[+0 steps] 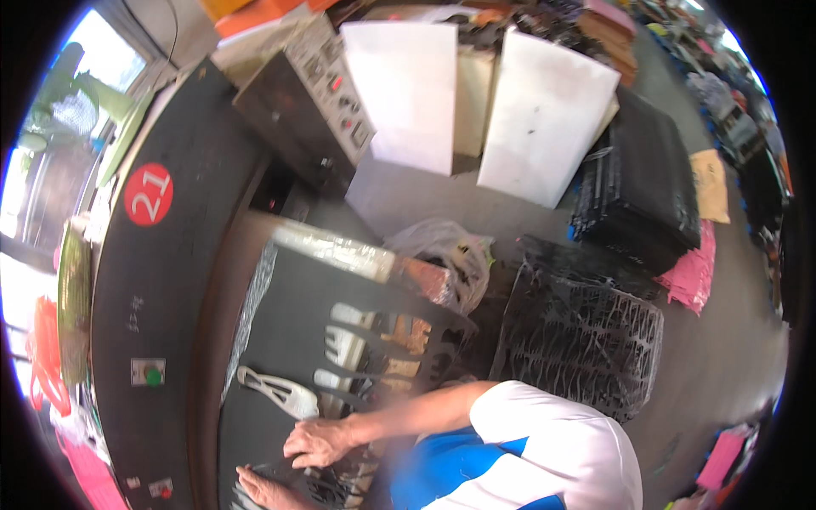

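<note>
Head view, only one available; landmark is the pale slotted tool (279, 393), which lies flat on the dark sheet (297, 306) spread over the desk (336, 246). Right hand (319, 444) rests just below the tool's wide end, fingers bent toward the sheet; contact with the tool unclear. Left hand (268, 490) is further below the tool, fingers stretched out, partly cut by the lower rim. Grip, both hands: cannot tell whether either is pinching the dark material or merely pressing on it. Dark cut strips (327, 489) lie below the tool, beside the hands. Handling, my judgement: one palm should steady the sheet while the other works close to the cut edge, with slow, even force, since the narrow tongues right of the tool look liable to snag or tear; the tool is better kept clear of moving fingers. Count: hands, two; pale tool, one; dark sheet, one on top, layers beneath not countable; bright rounded openings right of the tool, at least three; white boards (548, 119), two, well above; black stack (637, 178), one, far upper right; film-covered bundle of strips (586, 340), one, well right; green button (153, 375), one, left.
</note>
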Tool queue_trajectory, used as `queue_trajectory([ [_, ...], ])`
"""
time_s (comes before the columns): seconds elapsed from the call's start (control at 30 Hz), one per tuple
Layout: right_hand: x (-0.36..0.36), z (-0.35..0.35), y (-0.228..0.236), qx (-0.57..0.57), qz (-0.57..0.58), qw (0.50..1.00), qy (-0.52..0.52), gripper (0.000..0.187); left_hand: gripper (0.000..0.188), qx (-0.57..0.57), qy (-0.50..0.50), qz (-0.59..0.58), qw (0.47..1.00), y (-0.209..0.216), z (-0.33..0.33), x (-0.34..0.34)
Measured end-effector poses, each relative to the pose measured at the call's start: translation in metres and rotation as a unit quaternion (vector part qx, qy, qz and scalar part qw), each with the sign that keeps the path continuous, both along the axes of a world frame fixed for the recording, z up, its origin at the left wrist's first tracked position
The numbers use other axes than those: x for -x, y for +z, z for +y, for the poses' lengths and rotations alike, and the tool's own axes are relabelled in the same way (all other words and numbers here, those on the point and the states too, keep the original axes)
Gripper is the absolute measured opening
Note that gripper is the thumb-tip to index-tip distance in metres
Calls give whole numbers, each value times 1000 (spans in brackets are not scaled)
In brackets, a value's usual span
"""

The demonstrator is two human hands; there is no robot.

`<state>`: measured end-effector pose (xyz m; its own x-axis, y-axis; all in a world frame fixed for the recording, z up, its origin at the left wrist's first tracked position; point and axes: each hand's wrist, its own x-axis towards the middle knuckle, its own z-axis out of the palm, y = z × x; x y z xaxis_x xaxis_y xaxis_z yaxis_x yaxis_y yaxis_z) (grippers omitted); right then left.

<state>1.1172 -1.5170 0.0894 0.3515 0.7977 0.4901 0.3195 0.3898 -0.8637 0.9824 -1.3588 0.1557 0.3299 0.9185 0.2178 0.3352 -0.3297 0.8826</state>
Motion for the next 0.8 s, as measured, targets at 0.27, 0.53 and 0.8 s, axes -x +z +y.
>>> queue_trajectory([
  [0.27, 104, 30, 53, -17, 171, 981, -84, 32, 54, 277, -203, -75, 936, 41, -38, 65],
  [0.53, 145, 73, 58, 263, -86, 882, -382, 86, 47, 184, -145, -31, 972, 60, 94, 191],
  [0.8, 213, 195, 73, 349, -372, 712, -482, 50, 39, 274, 54, -2, 960, 23, 289, 370],
])
